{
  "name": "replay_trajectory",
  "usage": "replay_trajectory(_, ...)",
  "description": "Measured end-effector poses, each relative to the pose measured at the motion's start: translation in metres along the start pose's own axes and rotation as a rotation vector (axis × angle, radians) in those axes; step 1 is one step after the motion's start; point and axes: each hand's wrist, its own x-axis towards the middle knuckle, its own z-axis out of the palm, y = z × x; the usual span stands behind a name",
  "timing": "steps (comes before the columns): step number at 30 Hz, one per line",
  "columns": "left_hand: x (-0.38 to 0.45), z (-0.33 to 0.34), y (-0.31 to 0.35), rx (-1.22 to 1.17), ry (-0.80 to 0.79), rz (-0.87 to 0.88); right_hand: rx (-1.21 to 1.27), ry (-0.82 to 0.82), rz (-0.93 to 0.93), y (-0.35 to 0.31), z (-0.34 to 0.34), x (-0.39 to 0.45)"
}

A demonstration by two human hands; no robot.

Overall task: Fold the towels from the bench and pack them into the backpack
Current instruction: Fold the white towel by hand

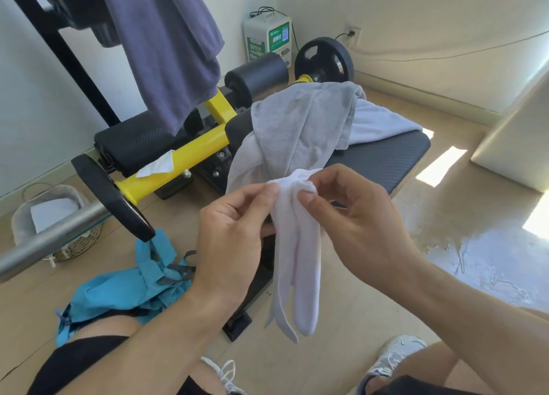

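I've got a small white towel bunched up and hanging limp in front of me. My left hand pinches its top edge with curled fingers, and my right hand pinches the same edge right beside it. Down on the floor to my left, the blue backpack lies crumpled, partly under the barbell. Just past the hands, a grey towel and a pale one are heaped on the black table. Farther back, a purple towel hangs from the rack. Against the wall, a green-and-white box reads "30", the rest too small.
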Motion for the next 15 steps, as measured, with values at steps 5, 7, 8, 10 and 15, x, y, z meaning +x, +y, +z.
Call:
replay_trajectory(5,0.032,-0.029,0.004,0.061,0.272,0.007,0.124,0.048,0.187,0.003,-0.019,0.015)
replay_trajectory(7,0.052,-0.050,0.009,0.069,0.416,-0.013,0.152,0.138,0.283,0.005,-0.037,0.026)
replay_trajectory(8,0.061,-0.060,0.011,0.091,0.467,-0.025,0.152,0.186,0.309,0.006,-0.047,0.031)
replay_trajectory(10,0.073,-0.075,0.011,0.143,0.511,-0.042,0.159,0.246,0.335,0.010,-0.059,0.039)
replay_trajectory(15,0.068,-0.071,0.000,0.239,0.417,-0.025,0.115,0.285,0.327,0.019,-0.054,0.041)
